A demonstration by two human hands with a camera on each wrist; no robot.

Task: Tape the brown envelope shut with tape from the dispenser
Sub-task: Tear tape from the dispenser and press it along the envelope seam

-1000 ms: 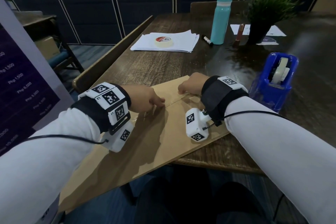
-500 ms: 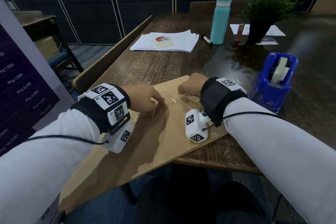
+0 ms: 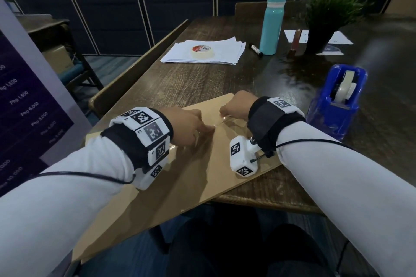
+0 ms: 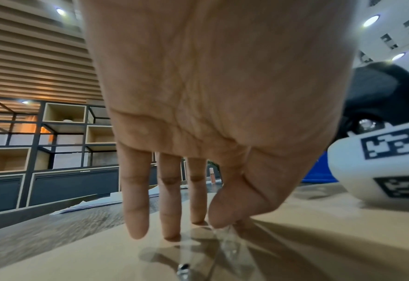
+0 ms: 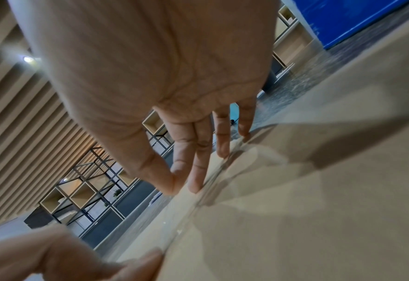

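Little change vs earlier: both hands stay on flat brown paper envelope [image 3: 180, 177] at table's near edge. Left hand [image 3: 186, 126] thumb+forefinger pinch clear tape strip [image 4: 222, 245], other fingers straight; right hand [image 3: 236, 105] pinches far end. Wrist cams show pinches, head cam doesn't. Blue plastic tape dispenser [image 3: 333, 105] right of envelope

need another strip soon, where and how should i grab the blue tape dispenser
Grip the tape dispenser by its two flat blue side walls, coming from above with the right hand, which is nearest. It stands upright on the table; the roll sits between the walls in the open top, so keep fingers off it. Its cutter end seems to face you, so leave that clear.
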